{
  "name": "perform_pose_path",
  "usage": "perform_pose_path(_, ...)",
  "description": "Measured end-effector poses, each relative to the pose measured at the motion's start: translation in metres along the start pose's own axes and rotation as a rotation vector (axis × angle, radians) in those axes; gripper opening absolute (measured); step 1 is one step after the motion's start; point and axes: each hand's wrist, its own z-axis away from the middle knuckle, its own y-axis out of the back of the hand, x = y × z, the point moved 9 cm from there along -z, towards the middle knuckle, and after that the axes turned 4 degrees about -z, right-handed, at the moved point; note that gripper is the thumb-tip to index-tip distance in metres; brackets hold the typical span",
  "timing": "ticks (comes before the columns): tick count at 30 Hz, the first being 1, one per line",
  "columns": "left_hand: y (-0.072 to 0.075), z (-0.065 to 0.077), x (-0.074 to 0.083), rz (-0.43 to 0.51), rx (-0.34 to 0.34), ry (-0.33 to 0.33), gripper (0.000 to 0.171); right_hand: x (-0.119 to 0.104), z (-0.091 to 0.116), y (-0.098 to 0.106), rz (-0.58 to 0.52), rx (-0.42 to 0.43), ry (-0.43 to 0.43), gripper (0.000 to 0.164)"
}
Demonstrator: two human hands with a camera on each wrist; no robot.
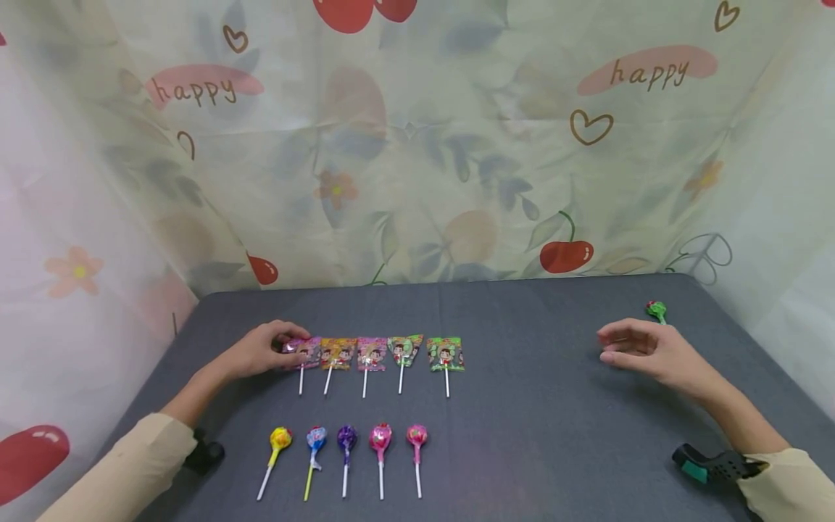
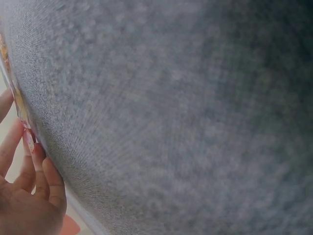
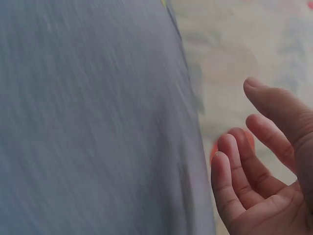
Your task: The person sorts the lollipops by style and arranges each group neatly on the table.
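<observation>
At the left end of the upper row of flat-wrapped lollipops, my left hand (image 1: 270, 349) pinches a pink-wrapped lollipop (image 1: 312, 353) by its packet, which lies on the grey tabletop. In the left wrist view, the fingers (image 2: 41, 181) meet the wrapper's edge. To its right lie an orange-wrapped lollipop (image 1: 338, 353), another pink one (image 1: 372, 354) and two green ones, the last (image 1: 446, 354) a little apart. My right hand (image 1: 652, 351) hovers over the table's right side, fingers loosely bent and holding nothing. Just behind it is a green round lollipop (image 1: 656, 310), its stick partly hidden.
A lower row of round lollipops lies nearer me: yellow (image 1: 280, 438), blue (image 1: 316, 437), purple (image 1: 347, 436) and two pink ones (image 1: 380, 437). Patterned curtains (image 1: 411, 145) hang behind and beside the grey table (image 1: 522, 435).
</observation>
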Motion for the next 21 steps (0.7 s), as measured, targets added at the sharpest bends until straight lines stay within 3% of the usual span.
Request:
perform_pose_path(9,0.0,0.001,-0.001,0.002,0.001,0.001,0.042,0.023,0.005,0.061,0.104,0.17,-0.031,0.037)
perform_pose_path(21,0.0,0.0,0.0,0.014,-0.007,0.009,0.042,0.046,0.001,0.106,0.206,0.287,-0.078,0.047)
